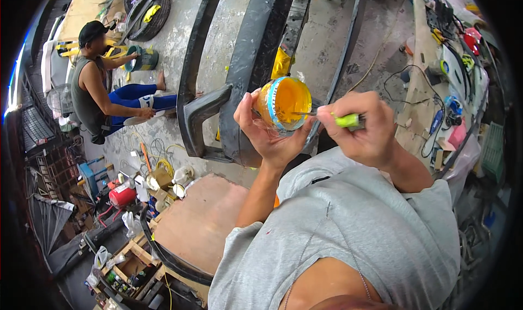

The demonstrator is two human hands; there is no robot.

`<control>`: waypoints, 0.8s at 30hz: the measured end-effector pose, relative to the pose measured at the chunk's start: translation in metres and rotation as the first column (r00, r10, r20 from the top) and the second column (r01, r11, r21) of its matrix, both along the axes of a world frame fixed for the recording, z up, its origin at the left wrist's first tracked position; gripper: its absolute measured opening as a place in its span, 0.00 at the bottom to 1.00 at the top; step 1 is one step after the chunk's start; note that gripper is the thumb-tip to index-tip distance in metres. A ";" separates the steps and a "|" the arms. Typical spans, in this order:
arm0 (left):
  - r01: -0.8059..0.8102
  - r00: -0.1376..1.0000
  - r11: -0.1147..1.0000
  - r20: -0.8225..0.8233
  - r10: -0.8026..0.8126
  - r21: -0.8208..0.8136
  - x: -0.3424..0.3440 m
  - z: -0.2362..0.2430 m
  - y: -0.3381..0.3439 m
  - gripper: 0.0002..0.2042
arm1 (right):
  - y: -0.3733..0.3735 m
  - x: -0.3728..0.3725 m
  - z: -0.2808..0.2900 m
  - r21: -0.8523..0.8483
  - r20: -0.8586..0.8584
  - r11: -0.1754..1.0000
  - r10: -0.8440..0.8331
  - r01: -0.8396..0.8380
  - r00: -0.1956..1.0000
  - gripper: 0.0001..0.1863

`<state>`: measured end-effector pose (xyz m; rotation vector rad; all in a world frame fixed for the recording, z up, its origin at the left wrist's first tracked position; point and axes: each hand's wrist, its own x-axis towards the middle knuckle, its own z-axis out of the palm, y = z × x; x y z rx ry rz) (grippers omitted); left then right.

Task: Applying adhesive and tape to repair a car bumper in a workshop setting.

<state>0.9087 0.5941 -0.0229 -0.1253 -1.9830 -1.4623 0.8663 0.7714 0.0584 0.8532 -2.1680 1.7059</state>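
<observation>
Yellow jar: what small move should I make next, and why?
Probably a gentle stir with the green-handled tool, since it reaches into the open yellow jar, the left grip cradles the jar, and the right grip holds the tool.

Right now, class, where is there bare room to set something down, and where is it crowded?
The brown board has bare room between the grey shirt and the curved black strip. Bare floor also shows between the tire and the black frame. Crowded: the right side, with its tools, and lower left, around the red tank and wooden box.
</observation>
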 end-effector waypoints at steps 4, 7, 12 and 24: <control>-0.052 0.999 0.998 0.006 0.052 0.028 -0.021 0.003 0.019 0.56 | 0.013 -0.043 0.004 -0.006 -0.083 0.997 0.081 -0.082 0.993 0.16; -0.023 1.000 0.998 0.001 0.023 0.054 -0.027 0.013 0.027 0.56 | 0.021 -0.051 0.015 0.079 -0.100 0.986 0.155 -0.147 0.983 0.17; 0.175 0.985 0.962 -0.048 -0.169 0.210 -0.024 0.020 0.037 0.58 | 0.030 -0.039 0.035 0.068 -0.065 0.996 0.058 -0.053 0.996 0.13; 0.472 0.467 0.446 0.213 -0.858 0.761 -0.007 0.001 0.123 0.52 | 0.125 -0.035 0.024 0.360 0.169 0.892 0.227 -0.275 0.959 0.24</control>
